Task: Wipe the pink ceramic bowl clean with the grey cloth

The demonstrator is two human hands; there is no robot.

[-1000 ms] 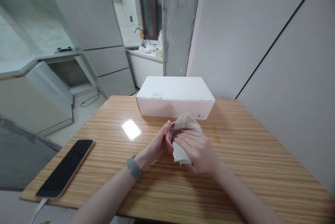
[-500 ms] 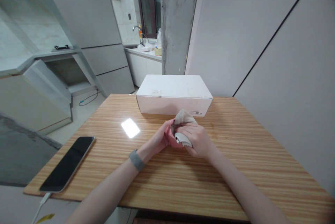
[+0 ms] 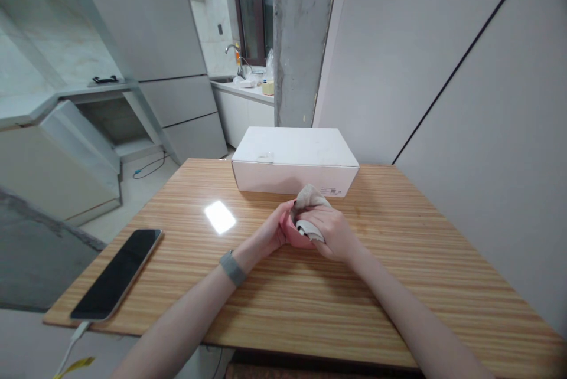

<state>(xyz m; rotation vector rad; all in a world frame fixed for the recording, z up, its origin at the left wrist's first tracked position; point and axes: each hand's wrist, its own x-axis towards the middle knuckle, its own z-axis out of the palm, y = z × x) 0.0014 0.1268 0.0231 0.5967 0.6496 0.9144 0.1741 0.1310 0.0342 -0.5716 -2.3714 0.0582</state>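
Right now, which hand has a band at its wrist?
The left hand, the one holding the pink container: it alone wears a grey band. The right hand, holding the cloth, has none.

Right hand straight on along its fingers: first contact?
The right hand touches the cloth; beyond it, likely the inner wall of the pink container. Depth inside is unclear.

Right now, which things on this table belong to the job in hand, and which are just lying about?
In the job:
- pink vessel, held in the left hand
- cloth, pushed partly into it by the right hand

Apparently just lying about:
- phone, with white cable
- box
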